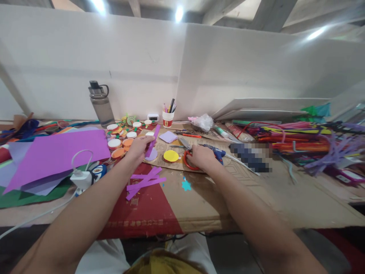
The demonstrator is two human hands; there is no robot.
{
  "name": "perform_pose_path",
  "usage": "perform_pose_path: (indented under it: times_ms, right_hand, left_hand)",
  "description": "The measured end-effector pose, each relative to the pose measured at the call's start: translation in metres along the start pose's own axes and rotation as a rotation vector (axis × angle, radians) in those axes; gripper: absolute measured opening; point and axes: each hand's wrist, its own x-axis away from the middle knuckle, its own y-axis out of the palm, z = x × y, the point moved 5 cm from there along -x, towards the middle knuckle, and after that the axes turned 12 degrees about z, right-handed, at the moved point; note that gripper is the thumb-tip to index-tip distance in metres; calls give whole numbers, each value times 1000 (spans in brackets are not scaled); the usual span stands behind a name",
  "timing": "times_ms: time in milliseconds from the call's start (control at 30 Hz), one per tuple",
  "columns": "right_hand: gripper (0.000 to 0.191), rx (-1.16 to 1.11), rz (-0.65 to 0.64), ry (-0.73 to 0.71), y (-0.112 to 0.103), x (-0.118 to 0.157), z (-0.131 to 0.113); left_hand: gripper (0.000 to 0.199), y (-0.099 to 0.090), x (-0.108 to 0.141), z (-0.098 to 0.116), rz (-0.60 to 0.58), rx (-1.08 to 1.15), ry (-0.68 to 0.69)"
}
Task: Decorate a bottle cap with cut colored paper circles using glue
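Nearest us on the worktop (270, 201), loose purple strips (145, 183) lie crossed: light, flexible and easily creased, we judge. Farther on, our hands are apart. The right hand (203, 156) grips the scissors (185, 143), likely stiff, by their orange handles; the left hand (141, 147) pinches another purple strip (155, 136), best taken lightly by its edges.

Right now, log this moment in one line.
left hand: holding purple strip | right hand: holding scissors | between hands: yellow disc | nearer person: crossed purple strips, blue star
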Motion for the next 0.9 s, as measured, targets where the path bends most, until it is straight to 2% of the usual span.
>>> perform_pose_path:
  times_ms: [133,500,700,800,900]
  right_hand:
    - [45,24,-4,-28,-5,3,0]
    - [46,-2,24,-66,-12,3,6]
    - [40,18,-40,-116,-1,4,0]
    - [42,-15,-25,-54,5,3,0]
    - [49,-110,52,47,5,-1,6]
  left_hand:
    - [16,0,-1,1,-1,1,21]
    - [16,1,0,-3,26,12,-40]
    - [12,2,3,-4,20,19,-46]
    - [10,3,4,-3,24,22,-50]
    - [9,2,4,-3,33,46,-73]
